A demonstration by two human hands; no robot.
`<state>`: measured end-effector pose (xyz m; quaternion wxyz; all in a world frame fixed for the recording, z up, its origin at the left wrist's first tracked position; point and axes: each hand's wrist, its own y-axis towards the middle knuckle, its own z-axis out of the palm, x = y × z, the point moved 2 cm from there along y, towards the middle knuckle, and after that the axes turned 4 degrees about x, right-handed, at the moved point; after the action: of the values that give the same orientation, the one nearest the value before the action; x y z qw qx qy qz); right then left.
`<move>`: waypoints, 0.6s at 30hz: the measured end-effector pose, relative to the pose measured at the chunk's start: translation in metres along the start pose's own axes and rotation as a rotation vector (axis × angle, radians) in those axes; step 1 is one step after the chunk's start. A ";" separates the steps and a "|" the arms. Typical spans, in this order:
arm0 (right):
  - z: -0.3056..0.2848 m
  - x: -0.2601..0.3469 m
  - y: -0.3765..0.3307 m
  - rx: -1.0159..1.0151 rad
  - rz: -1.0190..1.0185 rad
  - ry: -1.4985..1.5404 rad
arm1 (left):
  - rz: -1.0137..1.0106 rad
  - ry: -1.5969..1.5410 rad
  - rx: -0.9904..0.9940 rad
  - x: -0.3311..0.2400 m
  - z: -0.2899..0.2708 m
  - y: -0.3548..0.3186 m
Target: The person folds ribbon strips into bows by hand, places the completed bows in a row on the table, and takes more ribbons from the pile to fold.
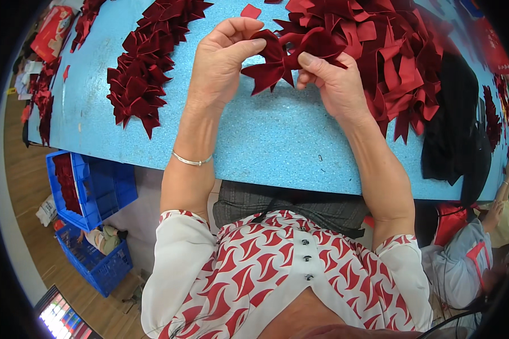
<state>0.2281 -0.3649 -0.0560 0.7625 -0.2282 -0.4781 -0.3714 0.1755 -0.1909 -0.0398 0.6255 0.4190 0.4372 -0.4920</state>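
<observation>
I'm watching the left hand (225, 53) and the right hand (338, 83) pinching one bow (272, 61) between nearly closed thumbs and fingers at upper centre, and I'm judging it under way, the upper-left row (144, 73) probably done, the upper-right pile (398, 62) probably left.

Wide gap over blue tabletop (283, 147) between left forearm (197, 133) and right forearm (379, 158), closed off above by the bow (288, 59) spanning the hands. Leftward, narrow lane before the bow row (144, 62). Rightward, ribbon heap (396, 73) obstructs; black cloth (455, 124) beyond.
</observation>
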 end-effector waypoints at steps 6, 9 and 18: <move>-0.005 0.001 0.001 0.026 -0.011 0.049 | -0.057 -0.300 -0.095 0.008 0.012 0.001; 0.000 -0.002 0.001 -0.073 -0.085 0.154 | -0.164 -0.350 -0.081 0.009 0.021 0.000; 0.007 -0.002 -0.002 -0.058 -0.074 0.102 | -0.093 -0.072 -0.036 0.015 0.030 -0.007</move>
<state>0.2225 -0.3605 -0.0551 0.7649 -0.2130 -0.4356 -0.4241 0.1748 -0.2242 -0.0466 0.6246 0.3689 0.4422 -0.5274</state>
